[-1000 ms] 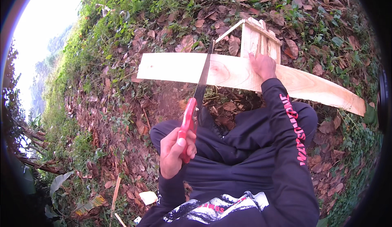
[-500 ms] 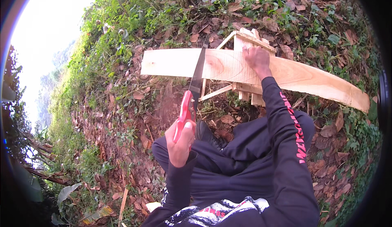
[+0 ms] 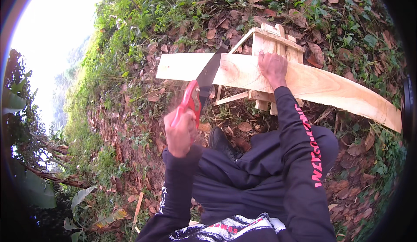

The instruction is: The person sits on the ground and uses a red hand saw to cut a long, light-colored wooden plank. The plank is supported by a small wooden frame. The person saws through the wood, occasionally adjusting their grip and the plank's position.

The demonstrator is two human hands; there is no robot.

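My left hand (image 3: pixel 179 131) is wrapped round the red handle of a hand saw (image 3: pixel 191 97). The saw's dark blade slants away across a long pale wooden plank (image 3: pixel 330 83), to the left of a knot in the wood. My right hand (image 3: pixel 273 68) is closed on the plank to the right of the blade, knuckles up; its fingertips are hidden. Beneath the plank is a low wooden stand (image 3: pixel 266 46) built of rough slats, which holds it above the ground.
I sit low, a dark shoe (image 3: pixel 223 144) just this side of the stand. Brown dry leaves (image 3: pixel 299 18) and green weeds cover the sloping ground. A thin wood strip (image 3: pixel 138 208) lies at lower left, near broad green leaves (image 3: pixel 80 197) and a fallen branch (image 3: pixel 65 180).
My left hand and the saw have shifted left and away from me, with more blade beyond the plank's far edge. My right hand keeps its place on the plank. The view has tilted slightly.
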